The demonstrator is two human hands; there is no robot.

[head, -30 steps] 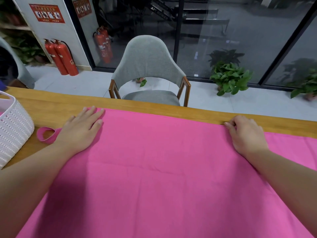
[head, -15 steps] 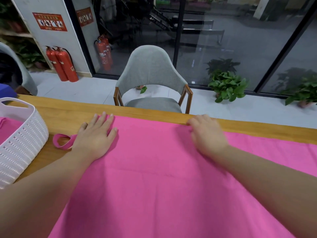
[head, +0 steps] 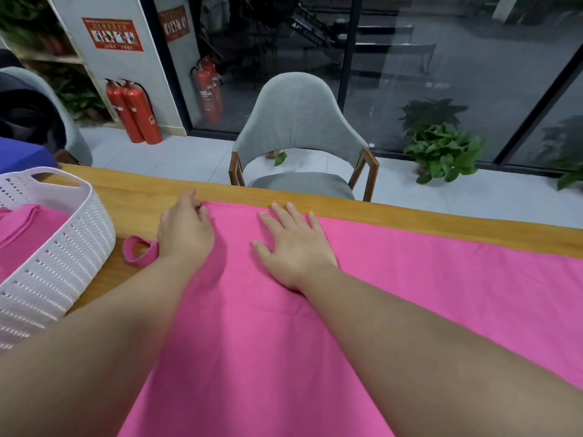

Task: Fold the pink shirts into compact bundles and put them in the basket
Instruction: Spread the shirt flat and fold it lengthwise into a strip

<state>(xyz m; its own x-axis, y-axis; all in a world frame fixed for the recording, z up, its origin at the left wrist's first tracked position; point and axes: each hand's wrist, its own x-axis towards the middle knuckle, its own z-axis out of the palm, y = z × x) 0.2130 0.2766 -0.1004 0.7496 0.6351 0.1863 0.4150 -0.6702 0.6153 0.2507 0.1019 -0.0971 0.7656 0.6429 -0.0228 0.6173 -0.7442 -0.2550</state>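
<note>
The left hand (head: 186, 230) curls its fingertips over the far corner of the pink shirt (head: 315, 326), pinching the edge. Beside it the right hand (head: 295, 244) lies flat on the cloth, fingers straight and slightly spread. The shirt covers the wooden table (head: 142, 197) outward from there. Left of the shirt stands the white basket (head: 63, 257), holding a folded pink bundle (head: 25, 228). Beyond the shirt, a red wall sign (head: 113, 34) carries unreadable writing above fire extinguishers (head: 135, 111).
</note>
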